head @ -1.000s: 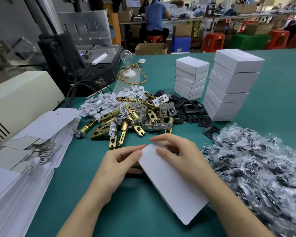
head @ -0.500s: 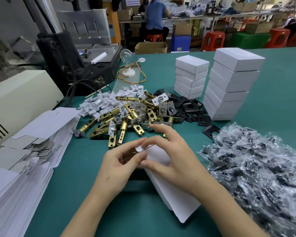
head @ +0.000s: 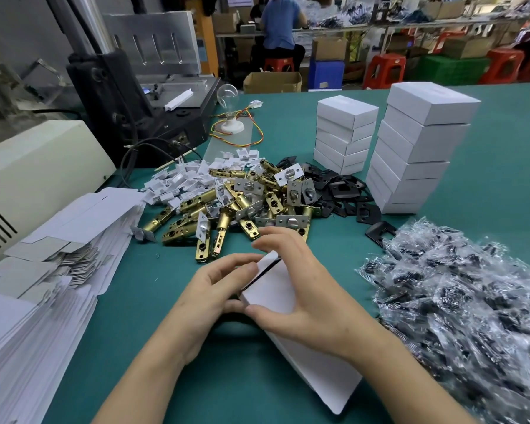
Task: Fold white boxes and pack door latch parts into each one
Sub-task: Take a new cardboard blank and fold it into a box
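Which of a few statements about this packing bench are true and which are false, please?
1. The left hand and the right hand both hold the white box. True.
2. The folded boxes stand in three stacks. False: there are two stacks, side by side.
3. The brass latches lie in a loose pile beyond the hands. True.
4. The bagged parts lie on the person's left. False: they lie on the right; the flat blanks are on the left.
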A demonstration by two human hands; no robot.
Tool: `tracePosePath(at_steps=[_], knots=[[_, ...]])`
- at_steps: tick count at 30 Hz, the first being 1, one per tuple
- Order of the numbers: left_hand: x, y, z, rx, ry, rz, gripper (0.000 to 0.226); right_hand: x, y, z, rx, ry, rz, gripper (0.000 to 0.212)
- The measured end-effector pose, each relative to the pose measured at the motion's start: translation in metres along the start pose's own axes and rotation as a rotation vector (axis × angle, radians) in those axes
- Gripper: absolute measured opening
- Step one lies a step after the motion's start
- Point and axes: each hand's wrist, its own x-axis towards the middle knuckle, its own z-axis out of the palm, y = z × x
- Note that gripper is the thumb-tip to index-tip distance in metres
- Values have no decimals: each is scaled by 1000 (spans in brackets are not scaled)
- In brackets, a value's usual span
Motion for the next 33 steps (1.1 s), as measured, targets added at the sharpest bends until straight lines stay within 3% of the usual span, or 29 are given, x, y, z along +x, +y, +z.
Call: tracePosePath(at_steps=[6,15,25,33], knots=[[4,-1,-2,-68,125,67,25,0,-7,0,-439,98,104,109],[4,-1,-3,-102,168,78,33,1,-7,0,-418,80,88,77],[3,1,-2,-92,165,58,33,1,-5,-1,-285,83,110,75],[0,2,-2,-29,168,70,35,2,-5,-1,-311,73,96,71]])
